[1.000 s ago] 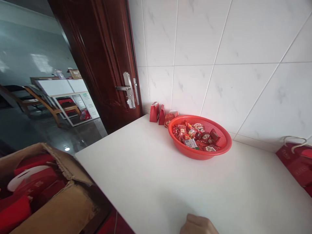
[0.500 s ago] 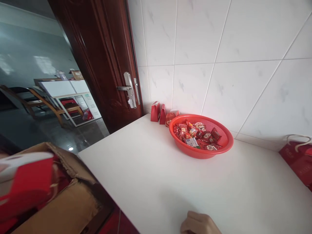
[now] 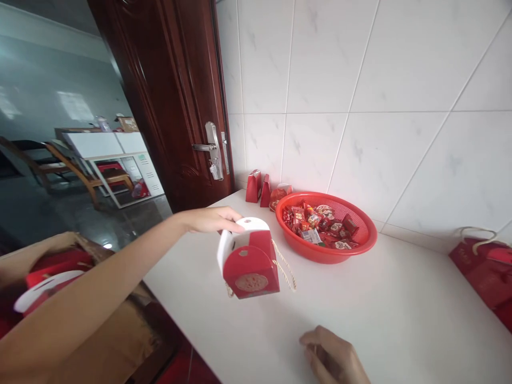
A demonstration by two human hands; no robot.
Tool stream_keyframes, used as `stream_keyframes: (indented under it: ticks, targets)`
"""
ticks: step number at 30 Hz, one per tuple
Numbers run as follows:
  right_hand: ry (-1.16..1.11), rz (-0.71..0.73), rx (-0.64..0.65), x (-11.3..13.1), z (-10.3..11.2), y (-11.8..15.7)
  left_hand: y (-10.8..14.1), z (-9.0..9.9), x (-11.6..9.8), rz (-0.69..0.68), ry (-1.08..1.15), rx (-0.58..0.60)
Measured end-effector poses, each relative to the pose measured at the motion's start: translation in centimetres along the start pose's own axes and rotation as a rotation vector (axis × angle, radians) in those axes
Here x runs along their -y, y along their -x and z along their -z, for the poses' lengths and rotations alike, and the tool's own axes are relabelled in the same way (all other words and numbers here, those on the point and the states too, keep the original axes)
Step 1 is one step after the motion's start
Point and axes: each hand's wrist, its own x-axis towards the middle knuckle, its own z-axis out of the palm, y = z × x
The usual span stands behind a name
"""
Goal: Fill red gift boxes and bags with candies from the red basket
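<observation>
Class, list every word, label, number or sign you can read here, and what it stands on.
None reads clearly enough to quote.
Red box in the left hand: oval emblem, blurred.
Wrapped packets in the red basket: print too small.
Red bag: marks too faint.

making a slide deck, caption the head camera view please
Left hand gripping an open red box near a red basket of packets; right hand loosely curled.

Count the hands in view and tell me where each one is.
2. The left hand grips a flap of the box; the right hand is at the picture's bottom edge, partly cut off. No others show.
</observation>
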Motion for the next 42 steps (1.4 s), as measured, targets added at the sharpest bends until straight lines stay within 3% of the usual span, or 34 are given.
stream_keyframes:
  ticks: [5,8,11,14,19,23,26,32,36,42]
  targets:
    - [0.088,0.126,-0.347,1.1,2.7,-2.0,-5.7,-4.7,0.5,-0.089,0.081,0.181]
    - [0.177,0.219,-0.399,2.2,4.6,-3.2,-7.4,-7.0,0.0,-0.154,0.030,0.236]
    - [0.252,0.307,-0.301,3.9,5.9,-4.9,-8.6,-8.4,-0.6,-0.228,-0.057,0.235]
    - [0.314,0.349,-0.099,6.0,6.5,-7.2,-9.5,-9.0,-0.9,-0.342,-0.131,0.202]
    - [0.391,0.329,0.192,8.1,6.5,-10.2,-9.5,-9.5,-0.6,-0.444,-0.012,0.052]
    - [0.436,0.315,0.118,7.8,6.0,-10.3,-7.7,-9.8,-1.0,-0.558,-0.056,-0.063]
    - [0.438,0.313,-0.005,7.4,5.7,-9.9,-6.7,-10.1,-1.3,-0.532,-0.217,-0.070]
    - [0.520,0.089,-0.141,8.0,6.8,-9.0,-6.1,-10.5,-1.0,-0.366,-0.297,-0.089]
    - [0.554,-0.114,-0.037,8.7,8.7,-8.2,-5.6,-10.0,-0.8,-0.343,-0.274,-0.015]
    - [0.517,-0.330,0.090,9.1,9.6,-7.4,-6.2,-9.2,-0.8,-0.140,-0.223,0.172]
